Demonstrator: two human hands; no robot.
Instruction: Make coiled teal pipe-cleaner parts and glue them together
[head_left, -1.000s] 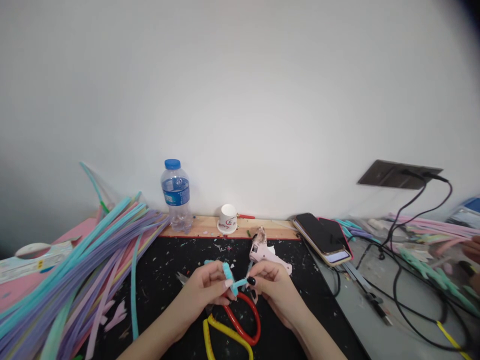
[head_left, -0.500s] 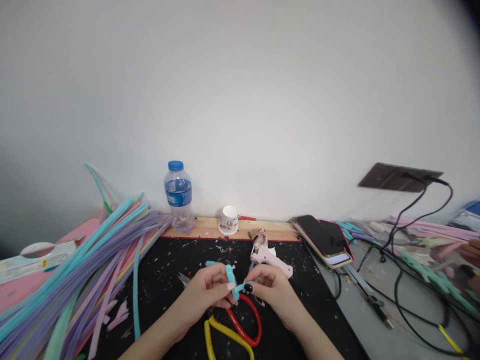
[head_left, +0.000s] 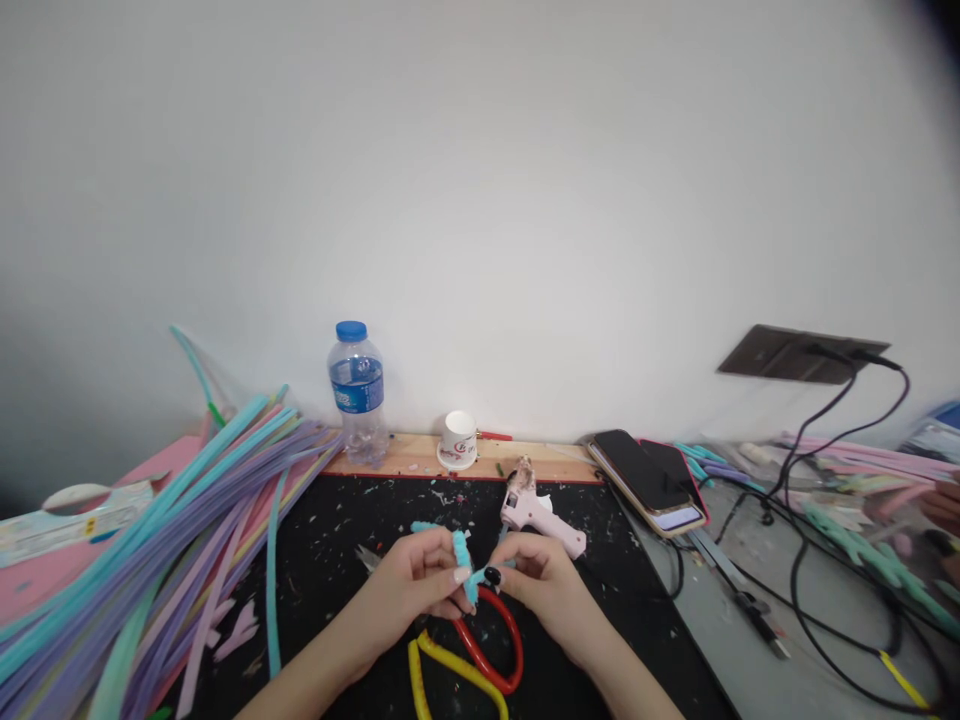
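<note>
Between my hands is a turquoise pipe cleaner (head_left: 460,550), bent and coiled into a small piece. My left hand (head_left: 420,575) pinches its coiled part, and one straight end pokes out past the fingers at upper left. Thumb and forefinger of my right hand (head_left: 536,575) close on the short end at the right. Under the hands lie scissors (head_left: 517,645) with one red and one yellow handle, their blade tips showing left of my left hand. Just beyond my right hand rests a pink glue gun (head_left: 544,520) on the black mat (head_left: 360,510).
A big bundle of pastel pipe cleaners (head_left: 172,530) spreads over the left side. At the back stand a water bottle (head_left: 358,395) and a paper cup (head_left: 458,440). Phones (head_left: 645,475) and black cables (head_left: 799,560) lie at right, near another person's hand (head_left: 941,505).
My right thumb and forefinger have shifted very slightly at the pipe cleaner's short end. My left hand and the things on the table stay as they were.
</note>
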